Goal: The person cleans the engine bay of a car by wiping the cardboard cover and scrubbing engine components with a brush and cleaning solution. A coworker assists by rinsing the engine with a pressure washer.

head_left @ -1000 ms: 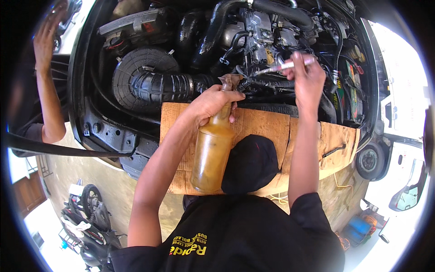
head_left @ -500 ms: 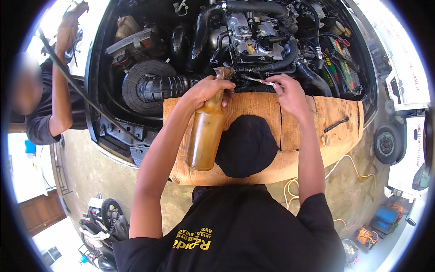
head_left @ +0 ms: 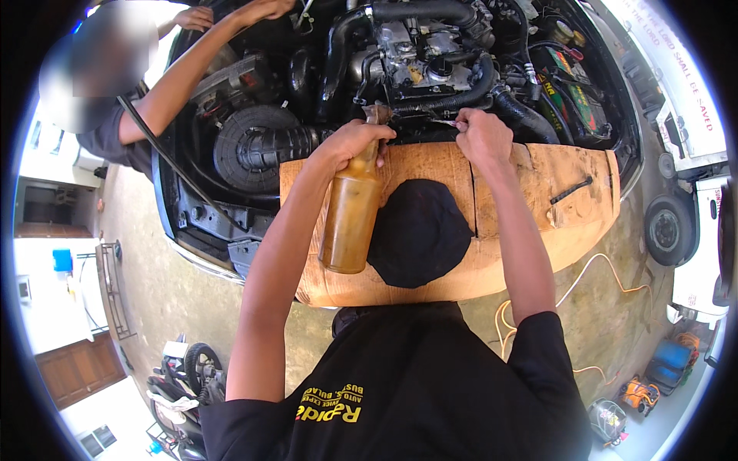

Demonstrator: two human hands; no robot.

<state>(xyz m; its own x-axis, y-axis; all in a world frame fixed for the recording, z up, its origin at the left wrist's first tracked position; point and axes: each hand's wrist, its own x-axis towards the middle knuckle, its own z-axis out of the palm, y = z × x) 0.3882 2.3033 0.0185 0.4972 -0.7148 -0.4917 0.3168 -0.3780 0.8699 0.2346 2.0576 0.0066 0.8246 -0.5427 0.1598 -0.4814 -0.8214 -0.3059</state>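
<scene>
My left hand (head_left: 360, 144) is wrapped round the neck of a spray bottle (head_left: 350, 223), which hangs tilted over the cardboard (head_left: 503, 269). The bottle is translucent and stained yellow-brown, with a grimy brown head just above my fingers. My right hand (head_left: 484, 137) pinches a slim, light-coloured tool (head_left: 443, 121), its tip pointing left toward the front of the car engine (head_left: 430, 65). Its kind is too small to make out. Below and between my hands lies a black, rounded, cloth-like thing (head_left: 420, 233) against the cardboard.
At the left, another person's arm (head_left: 181, 81) reaches over the engine bay, past a round black air filter housing (head_left: 257, 146). A battery (head_left: 569, 96) sits at the right. A short black rod (head_left: 571, 190) lies on the cardboard. A pale hose (head_left: 592, 280) loops over the floor.
My right hand has turned, its back now uppermost, covering more of the slim tool. The other person has leaned in, arms now over the engine bay. The view has shifted slightly.
</scene>
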